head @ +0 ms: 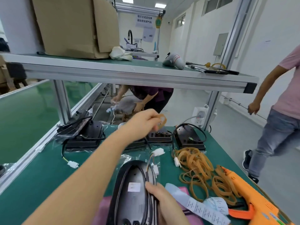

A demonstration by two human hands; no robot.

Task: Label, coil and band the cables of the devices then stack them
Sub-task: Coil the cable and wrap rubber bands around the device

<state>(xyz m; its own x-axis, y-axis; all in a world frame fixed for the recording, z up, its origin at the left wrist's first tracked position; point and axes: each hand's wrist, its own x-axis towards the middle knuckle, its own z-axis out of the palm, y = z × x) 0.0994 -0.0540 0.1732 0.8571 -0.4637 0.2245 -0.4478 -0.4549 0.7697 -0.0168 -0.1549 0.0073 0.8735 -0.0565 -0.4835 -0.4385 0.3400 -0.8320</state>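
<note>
At the left of the green bench (pixel 40 176), black wrapped devices (pixel 84 137) lie in clear film, one trailing a lead to a white connector (pixel 73 164). The left hand (pixel 144 120), raised over the middle of the bench, pinches a tan rubber band (pixel 163 121) in curled fingers. At the front edge lies a black oval device (pixel 134 174) with a white sticker (pixel 134 187), print unreadable, and the right hand (pixel 160 198) grips its black cable (pixel 147 175) against its right side; further right lie a heap of rubber bands (pixel 199 168), a label strip (pixel 199 207) with illegible print, and an orange tool (pixel 253 198).
</note>
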